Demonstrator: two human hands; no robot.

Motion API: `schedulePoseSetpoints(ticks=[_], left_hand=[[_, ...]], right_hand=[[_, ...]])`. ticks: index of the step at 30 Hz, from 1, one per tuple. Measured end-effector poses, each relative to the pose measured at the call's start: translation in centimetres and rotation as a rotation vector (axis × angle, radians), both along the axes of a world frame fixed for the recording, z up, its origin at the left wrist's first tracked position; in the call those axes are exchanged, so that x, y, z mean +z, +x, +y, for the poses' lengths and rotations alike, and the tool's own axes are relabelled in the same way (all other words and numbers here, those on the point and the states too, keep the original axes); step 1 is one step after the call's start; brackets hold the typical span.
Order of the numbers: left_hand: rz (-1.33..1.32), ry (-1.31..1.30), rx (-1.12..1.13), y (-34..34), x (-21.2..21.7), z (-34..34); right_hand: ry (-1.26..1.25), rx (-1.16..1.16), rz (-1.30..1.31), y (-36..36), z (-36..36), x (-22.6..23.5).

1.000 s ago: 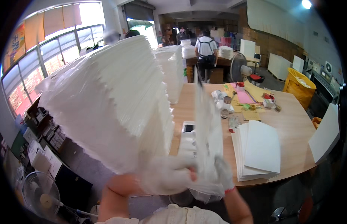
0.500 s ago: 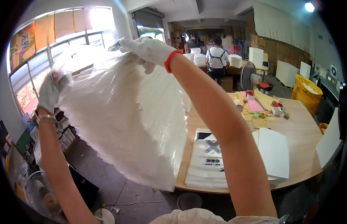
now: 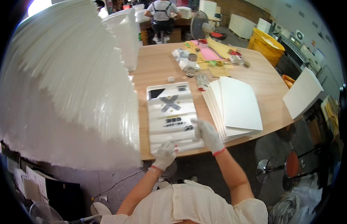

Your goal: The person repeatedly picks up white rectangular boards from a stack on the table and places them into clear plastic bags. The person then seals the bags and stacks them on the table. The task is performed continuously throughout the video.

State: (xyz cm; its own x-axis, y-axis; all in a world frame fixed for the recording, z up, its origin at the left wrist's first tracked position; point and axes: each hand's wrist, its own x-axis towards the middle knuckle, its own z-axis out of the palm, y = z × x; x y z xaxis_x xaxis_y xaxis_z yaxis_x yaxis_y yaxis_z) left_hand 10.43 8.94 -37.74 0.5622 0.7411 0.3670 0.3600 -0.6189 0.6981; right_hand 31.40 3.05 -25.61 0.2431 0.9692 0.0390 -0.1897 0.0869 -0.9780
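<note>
A printed white plastic bag (image 3: 168, 127) lies flat on the wooden table, with a dark cross shape and dark markings on it. At its lower edge is my left hand (image 3: 165, 155) in a white glove, fingers curled against the plastic. My right hand (image 3: 209, 136), also gloved with a red cuff, hovers by the bag's right edge; motion blurs its fingers. Just beyond it stands a fanned stack of white boards (image 3: 240, 104). To the left rises a tall pile of clear-white plastic bags (image 3: 76, 97).
A spare glove (image 3: 202, 80), a glass jar (image 3: 190, 69) and coloured papers (image 3: 211, 54) lie toward the table's far side. A white panel (image 3: 302, 93) leans at the right edge. Beyond stand a fan (image 3: 199, 25), a yellow sack (image 3: 267, 46) and a seated person (image 3: 161, 15).
Both hands have come down from the raised plastic at the upper left to the printed bag on the table. The view has tilted downward and turned right.
</note>
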Motion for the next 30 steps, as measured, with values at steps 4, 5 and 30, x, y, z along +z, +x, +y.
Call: schedulePoseSetpoints(ticks=[4,5,30], left_hand=[[0.279,0.117,0.045,3.4,-1.7,4.1],[0.350,0.082,0.039,3.5,-1.6,5.1],[0.095,-0.249,-0.002,3.3,-4.8,9.9]], right_hand=[[-0.483,-0.255,0.204,-0.4,-8.8,-7.0],[-0.499,-0.293,0.220,-0.6,-10.6,-7.9],[-0.320,-0.101,0.469,-6.2,5.1,-11.6]])
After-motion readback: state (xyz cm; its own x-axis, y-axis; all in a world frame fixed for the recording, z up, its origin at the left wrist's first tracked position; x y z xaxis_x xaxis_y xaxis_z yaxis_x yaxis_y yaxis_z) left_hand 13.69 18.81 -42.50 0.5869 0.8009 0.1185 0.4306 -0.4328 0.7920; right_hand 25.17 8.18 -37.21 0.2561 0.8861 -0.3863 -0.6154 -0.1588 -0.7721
